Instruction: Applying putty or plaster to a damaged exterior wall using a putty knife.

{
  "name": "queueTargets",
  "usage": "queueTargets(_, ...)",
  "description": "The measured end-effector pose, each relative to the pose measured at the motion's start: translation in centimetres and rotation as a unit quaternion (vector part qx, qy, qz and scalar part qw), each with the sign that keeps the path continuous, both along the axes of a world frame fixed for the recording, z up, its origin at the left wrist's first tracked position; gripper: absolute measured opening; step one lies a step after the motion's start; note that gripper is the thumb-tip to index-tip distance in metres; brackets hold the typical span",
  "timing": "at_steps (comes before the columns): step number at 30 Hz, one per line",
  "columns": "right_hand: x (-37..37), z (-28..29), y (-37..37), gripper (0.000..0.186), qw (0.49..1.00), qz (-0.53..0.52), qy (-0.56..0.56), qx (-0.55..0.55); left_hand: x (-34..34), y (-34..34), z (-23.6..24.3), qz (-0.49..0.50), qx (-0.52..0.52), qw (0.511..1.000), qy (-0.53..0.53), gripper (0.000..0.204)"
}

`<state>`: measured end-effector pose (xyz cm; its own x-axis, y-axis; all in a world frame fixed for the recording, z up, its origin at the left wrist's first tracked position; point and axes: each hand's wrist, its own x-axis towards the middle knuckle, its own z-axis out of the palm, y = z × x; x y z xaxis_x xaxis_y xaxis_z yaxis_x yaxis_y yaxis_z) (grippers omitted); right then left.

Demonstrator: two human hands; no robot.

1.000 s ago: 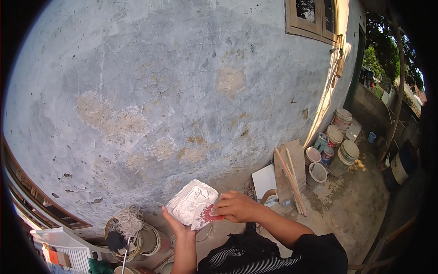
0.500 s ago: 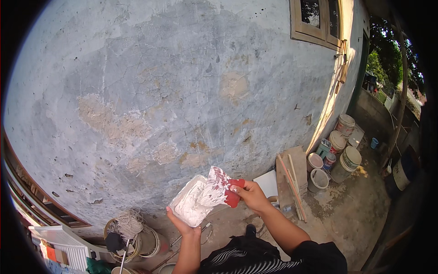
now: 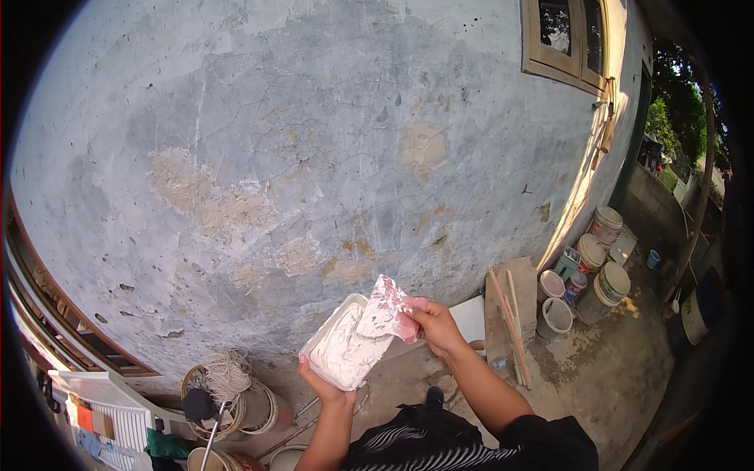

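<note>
My left hand [image 3: 330,388] is closed on the lower edge of a shallow rectangular tray [image 3: 306,351] holding white wall putty [image 3: 345,345]. Pinched by its handle in my right hand [image 3: 437,328], a red putty scraper [image 3: 407,325] has white putty smeared over its blade. The blade is over the right side of the tray, touching or nearly touching the putty. Beyond both hands rises a blue-grey wall [image 3: 330,157] with cracked, worn paint and beige filled patches [image 3: 212,196].
Several paint buckets [image 3: 591,251] stand along the wall at right, by a leaning board [image 3: 503,298] and thin wooden strips [image 3: 514,330]. At lower left are a mop [image 3: 228,377], buckets [image 3: 263,412] and a white slatted rack [image 3: 106,404]. A window [image 3: 561,39] is at upper right.
The scraper has risen a little and tilted, its surface now paler in the light. The tray sits slightly farther right, and the whole view has shifted.
</note>
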<state>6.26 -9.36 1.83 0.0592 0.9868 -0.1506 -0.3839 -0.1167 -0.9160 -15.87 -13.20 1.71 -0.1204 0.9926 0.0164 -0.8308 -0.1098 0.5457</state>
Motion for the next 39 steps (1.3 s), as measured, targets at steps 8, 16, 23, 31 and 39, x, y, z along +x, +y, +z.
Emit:
queueTargets(8, 0.1, 2.5, 1.1, 0.019, 0.993, -0.089, -0.040, 0.069, -0.9, -0.1, -0.4, -0.004, 0.002, 1.000, -0.002, 0.078)
queueTargets(16, -0.2, 5.7, -0.3, 0.016, 0.936, -0.144, -0.174, 0.269, -2.7, 0.0, -0.5, 0.033, -0.031, 0.999, -0.011, 0.075)
queueTargets(23, -2.3, 7.3, -2.6, 0.035, 0.625, -0.092, -0.579, 0.515, -3.7, 1.1, 0.2, 0.057, -0.071, 0.996, -0.004, 0.077)
queueTargets(31, -2.8, 4.1, -2.7, 0.037, 0.597, -0.015, -0.596, 0.537, -4.7, 3.1, 2.5, 0.029, -0.115, 0.992, -0.050, 0.077)
queueTargets(39, -1.8, 5.4, -3.0, 0.037, 0.580, 0.006, -0.604, 0.547, -5.4, 3.5, 3.1, 0.051, -0.114, 0.992, -0.014, 0.076)
